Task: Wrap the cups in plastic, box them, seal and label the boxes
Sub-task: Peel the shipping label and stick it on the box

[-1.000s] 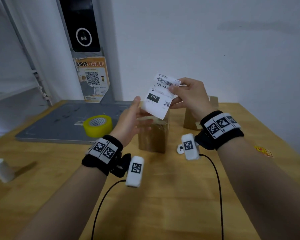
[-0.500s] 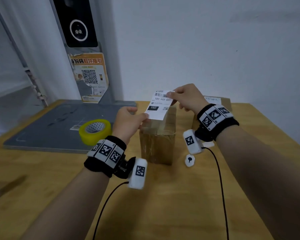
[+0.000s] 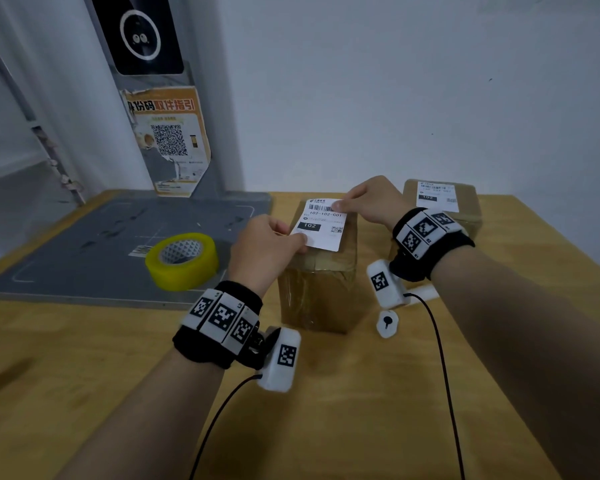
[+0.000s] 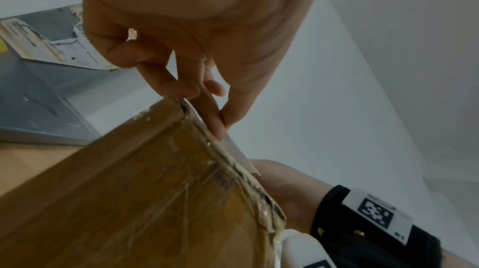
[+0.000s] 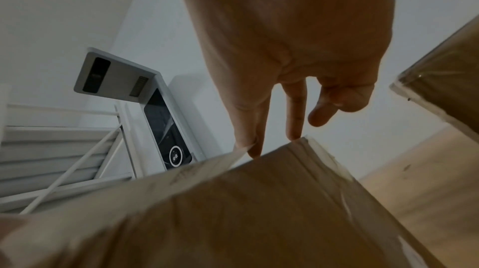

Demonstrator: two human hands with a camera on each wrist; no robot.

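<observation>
Both hands pinch the label (image 3: 322,223) by opposite corners, left hand (image 3: 264,251) at 7 o'clock, right hand (image 3: 371,199) at 1 o'clock, stretching it flat over the taped box (image 3: 317,292) mid-desk, probably so it lands square.

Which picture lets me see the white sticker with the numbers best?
The head view: the label faces the camera on the box, print readable. The left wrist view shows only its thin edge; the right wrist view, a blurred corner.
</observation>
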